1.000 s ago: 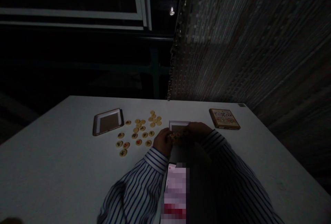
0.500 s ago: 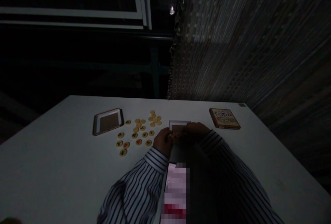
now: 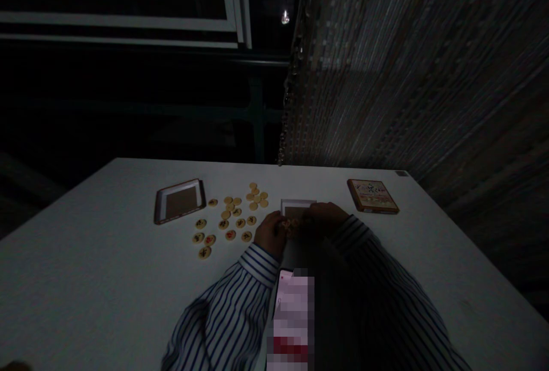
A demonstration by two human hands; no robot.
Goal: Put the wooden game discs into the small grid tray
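Note:
Both my hands are at a small open box (image 3: 298, 203) with a white inside wall, one at each side. My left hand (image 3: 271, 232) is closed at its left side, fingertips by several xiangqi pieces (image 3: 292, 224) at the near end. My right hand (image 3: 330, 216), dark with shadow, grips the right side; its fingertips are hard to make out. Left of the box, several round wooden xiangqi pieces (image 3: 240, 223) lie loose, some with black or red characters up. Farther back, others (image 3: 256, 192) show plain faces.
An open tray-like box half (image 3: 158, 211) lies at the left of the white table (image 3: 107, 279). A closed box with a printed lid (image 3: 374, 195) lies at the right. A lit phone (image 3: 285, 302) is between my forearms. A bead curtain (image 3: 343, 102) hangs behind.
The pieces at the near end of the box have shifted slightly and look darker. Both hands stay almost where they were, and the loose pieces have not moved.

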